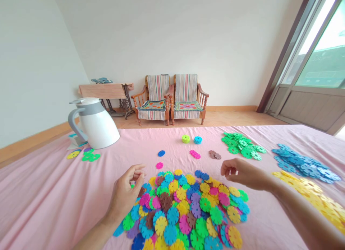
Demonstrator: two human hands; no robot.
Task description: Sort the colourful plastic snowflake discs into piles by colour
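- A mixed pile of discs (183, 207) is spread on the pink cloth (54, 210).
- Its left edge is partly hidden by the left hand (128, 187), half-curled; any grip cannot be told.
- The right hand (239, 172) is held curled near its far right corner, grip likewise unclear.
- The right is taken up by a green heap (238, 144), blue heap (304, 163) and yellow heap (314, 194).

The left hand (126, 188) and the right hand (239, 174) are bare, with slender fingers (136, 168). The left forearm (98, 230) and right forearm (302, 210) show uncovered, each tapering toward its hand; finer detail is too blurred to tell.
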